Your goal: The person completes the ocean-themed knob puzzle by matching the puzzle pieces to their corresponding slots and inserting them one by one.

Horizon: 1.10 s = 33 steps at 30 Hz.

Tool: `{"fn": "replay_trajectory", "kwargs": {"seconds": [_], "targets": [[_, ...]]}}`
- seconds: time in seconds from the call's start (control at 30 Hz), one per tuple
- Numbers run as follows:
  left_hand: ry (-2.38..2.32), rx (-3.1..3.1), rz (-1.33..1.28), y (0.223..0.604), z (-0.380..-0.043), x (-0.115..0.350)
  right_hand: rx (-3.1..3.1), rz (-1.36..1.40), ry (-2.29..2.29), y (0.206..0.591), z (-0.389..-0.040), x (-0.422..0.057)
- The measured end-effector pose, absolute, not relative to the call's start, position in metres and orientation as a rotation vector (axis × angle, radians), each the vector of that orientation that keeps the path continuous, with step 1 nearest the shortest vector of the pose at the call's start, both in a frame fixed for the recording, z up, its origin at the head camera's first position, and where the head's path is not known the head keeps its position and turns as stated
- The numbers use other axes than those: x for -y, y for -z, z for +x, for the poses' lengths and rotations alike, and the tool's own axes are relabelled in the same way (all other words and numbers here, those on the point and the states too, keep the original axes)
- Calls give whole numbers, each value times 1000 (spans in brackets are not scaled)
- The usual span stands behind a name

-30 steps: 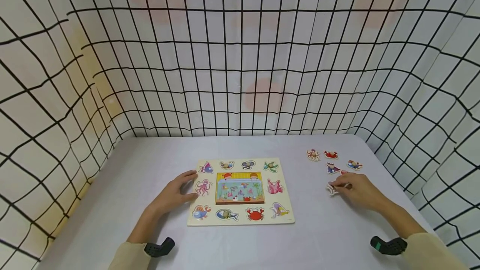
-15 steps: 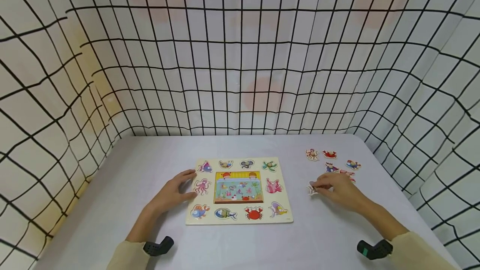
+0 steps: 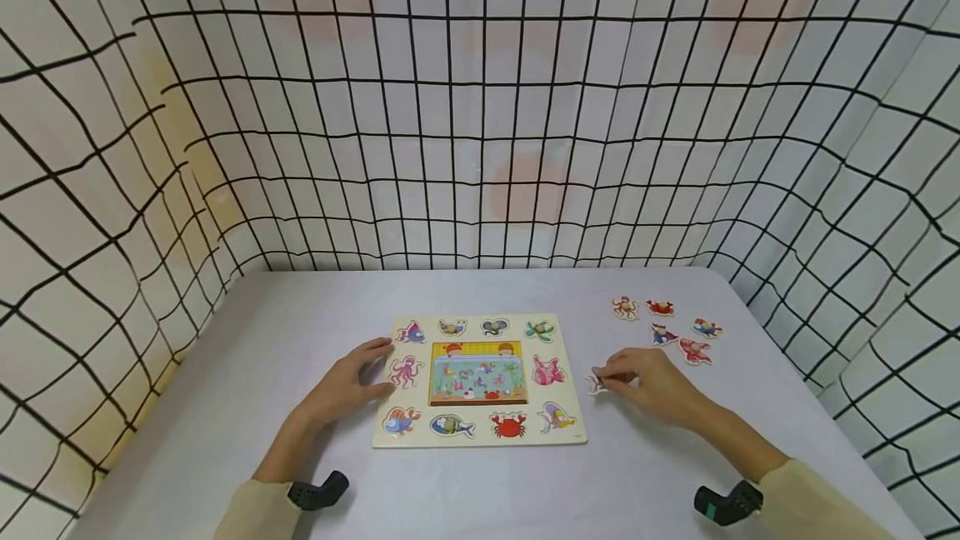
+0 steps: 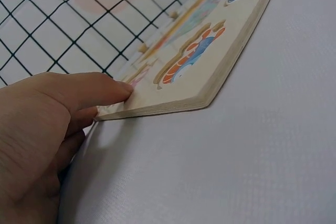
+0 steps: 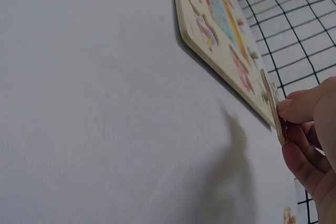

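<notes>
A cream wooden puzzle board with sea-animal shapes lies flat on the table. My left hand rests at its left edge, index finger and thumb spread apart. In the left wrist view, the straight thumb touches the board's top by the edge. To the right of the board, my right hand pinches a thin wooden puzzle piece between thumb and fingers. The right wrist view has this piece nearly edge-on, above the table and close to the board's border. Its picture cannot be made out.
Loose puzzle pieces lie at the back right: an octopus, a red crab, a blue-and-yellow piece, a purple piece and a pink-red one. Black-lined white walls surround the white table.
My right hand has carried its piece leftward from the loose pieces to near the board's right edge, uncovering the pink-red piece. My left hand has stayed at the board.
</notes>
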<state>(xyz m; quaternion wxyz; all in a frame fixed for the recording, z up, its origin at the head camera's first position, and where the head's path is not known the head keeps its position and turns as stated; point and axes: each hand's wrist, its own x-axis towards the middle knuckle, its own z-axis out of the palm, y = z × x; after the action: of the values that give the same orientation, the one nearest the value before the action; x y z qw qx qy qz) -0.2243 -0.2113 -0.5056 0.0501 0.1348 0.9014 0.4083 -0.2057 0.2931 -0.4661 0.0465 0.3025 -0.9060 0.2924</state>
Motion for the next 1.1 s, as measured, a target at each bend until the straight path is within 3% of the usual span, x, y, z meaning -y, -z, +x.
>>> {"fn": "replay_trajectory", "kwargs": {"seconds": [0.6, 1.1], "targets": [[-1230, -2756, 411, 507, -226, 211, 2791, 1093, -1051, 474, -186, -241], [-1235, -2757, 416, 506, -225, 210, 2843, 1150, -935, 480, -183, -227]]}}
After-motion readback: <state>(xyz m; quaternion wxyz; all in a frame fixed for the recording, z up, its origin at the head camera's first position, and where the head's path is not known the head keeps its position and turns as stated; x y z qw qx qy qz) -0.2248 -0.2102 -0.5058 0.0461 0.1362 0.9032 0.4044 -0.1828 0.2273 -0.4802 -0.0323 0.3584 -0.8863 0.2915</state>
